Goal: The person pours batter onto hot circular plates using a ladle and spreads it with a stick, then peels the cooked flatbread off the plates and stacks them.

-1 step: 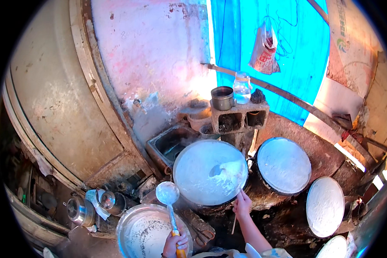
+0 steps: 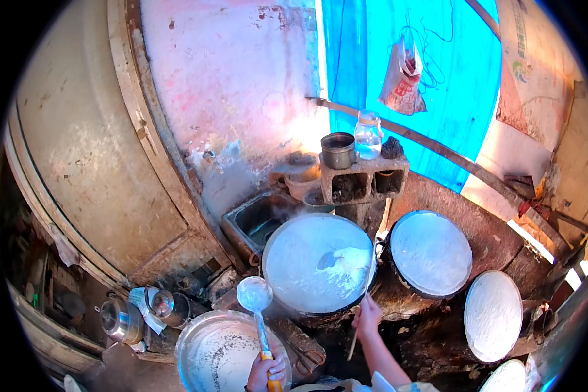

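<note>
My left hand (image 2: 266, 374) grips the orange handle of a ladle (image 2: 255, 295). Its white-coated bowl hangs above the far rim of a wide metal basin of white batter (image 2: 219, 356). My right hand (image 2: 367, 315) holds a thin stick (image 2: 362, 300) at the near right edge of a round, cloth-covered steamer (image 2: 294, 268). A thin white layer lies spread on the steamer, with a wet patch (image 2: 346, 258) on its right side. To the right sit a second round steamer top (image 2: 431, 251) and a round white tray (image 2: 493, 313).
A concrete block (image 2: 362, 178) behind the steamers carries a metal cup (image 2: 338, 150) and a glass jar (image 2: 368, 136). A rectangular metal tub (image 2: 261, 219) steams on the left. A kettle (image 2: 121, 320) and a small pot (image 2: 163, 304) stand at the lower left. A plastic bag (image 2: 402, 78) hangs on the blue tarp.
</note>
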### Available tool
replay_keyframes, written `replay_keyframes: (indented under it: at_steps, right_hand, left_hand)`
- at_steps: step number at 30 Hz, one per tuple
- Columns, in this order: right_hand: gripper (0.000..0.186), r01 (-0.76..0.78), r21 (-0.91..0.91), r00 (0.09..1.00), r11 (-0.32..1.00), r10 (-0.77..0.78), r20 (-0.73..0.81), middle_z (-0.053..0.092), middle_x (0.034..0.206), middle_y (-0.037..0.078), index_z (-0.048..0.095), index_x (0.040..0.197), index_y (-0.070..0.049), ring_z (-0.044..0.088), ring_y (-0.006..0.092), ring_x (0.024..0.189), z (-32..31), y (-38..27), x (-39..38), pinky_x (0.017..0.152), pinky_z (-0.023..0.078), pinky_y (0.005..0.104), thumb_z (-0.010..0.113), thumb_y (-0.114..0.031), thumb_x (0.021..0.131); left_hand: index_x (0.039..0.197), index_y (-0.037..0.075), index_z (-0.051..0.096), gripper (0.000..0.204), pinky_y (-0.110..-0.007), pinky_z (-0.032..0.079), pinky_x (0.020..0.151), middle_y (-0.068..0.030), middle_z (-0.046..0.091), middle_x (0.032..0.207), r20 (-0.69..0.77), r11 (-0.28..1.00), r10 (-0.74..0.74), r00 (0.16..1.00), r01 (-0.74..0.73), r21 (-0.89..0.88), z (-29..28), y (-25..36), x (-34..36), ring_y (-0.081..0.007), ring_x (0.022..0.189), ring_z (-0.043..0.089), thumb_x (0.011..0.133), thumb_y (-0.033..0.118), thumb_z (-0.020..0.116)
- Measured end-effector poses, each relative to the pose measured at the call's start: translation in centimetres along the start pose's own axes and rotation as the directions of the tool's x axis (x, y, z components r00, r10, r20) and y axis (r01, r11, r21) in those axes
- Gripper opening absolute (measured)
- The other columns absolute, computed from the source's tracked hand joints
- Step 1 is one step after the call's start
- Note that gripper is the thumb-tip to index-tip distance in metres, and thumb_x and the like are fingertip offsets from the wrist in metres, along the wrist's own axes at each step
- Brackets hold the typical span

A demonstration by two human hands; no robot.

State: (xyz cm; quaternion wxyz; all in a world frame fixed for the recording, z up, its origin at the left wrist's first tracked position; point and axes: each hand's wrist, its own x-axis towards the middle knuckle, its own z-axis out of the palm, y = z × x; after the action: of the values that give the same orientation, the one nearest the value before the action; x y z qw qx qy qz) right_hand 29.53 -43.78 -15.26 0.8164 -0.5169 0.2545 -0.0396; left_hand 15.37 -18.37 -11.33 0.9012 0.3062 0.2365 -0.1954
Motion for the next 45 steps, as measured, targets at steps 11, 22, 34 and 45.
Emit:
replay_keyframes:
  at_steps: [11,22,34,45]
  right_hand:
    - [0.031,-0.128,-0.009,0.991,0.992,0.128,0.03,0.038,0.052,-0.001,0.053,0.117,-0.008,0.031,0.0085,0.034,-1.4,-1.8,3.2,0.031,0.024,0.0226,0.051,-0.019,0.089]
    - [0.03,-0.112,-0.286,0.894,0.952,0.222,0.39,0.053,0.072,0.003,0.056,0.107,-0.004,0.043,0.0077,0.044,-2.2,-4.1,-8.3,0.037,0.034,0.0196,0.05,-0.027,0.088]
    - [0.039,-0.325,0.089,0.782,0.942,0.214,0.585,0.061,0.095,0.012,0.052,0.118,-0.002,0.059,0.0137,0.068,-6.6,4.6,-1.3,0.05,0.046,0.0223,0.049,-0.027,0.089]
    - [0.032,0.075,-0.021,0.861,0.997,-0.054,0.506,0.043,0.054,0.001,0.052,0.12,-0.007,0.035,0.0083,0.035,3.0,-2.1,-6.5,0.032,0.028,0.0203,0.049,-0.02,0.09]
  left_hand:
    - [0.126,0.006,0.039,0.05,-0.016,0.033,0.042,-0.002,0.041,0.074,0.367,0.987,-0.076,0.927,0.016,0.162,5.1,5.4,1.3,-0.0061,0.054,0.039,0.077,-0.002,0.05]
    - [0.113,0.007,0.041,0.043,-0.025,0.037,0.037,-0.0011,0.046,0.064,0.034,0.802,0.262,0.964,-0.237,0.548,15.7,-3.0,13.5,-0.0117,0.046,0.045,0.077,0.021,0.058]
    - [0.082,0.008,0.047,0.013,-0.028,0.038,0.032,-0.006,0.051,0.06,-0.197,0.967,0.16,0.967,-0.113,0.229,7.8,-9.9,15.4,-0.014,0.041,0.051,0.083,0.019,0.052]
    - [0.097,0.007,0.052,0.014,-0.015,0.03,0.036,0.0054,0.034,0.051,0.529,0.81,0.097,0.843,0.242,-0.534,9.7,2.4,4.4,-0.0003,0.036,0.032,0.092,0.009,0.039]
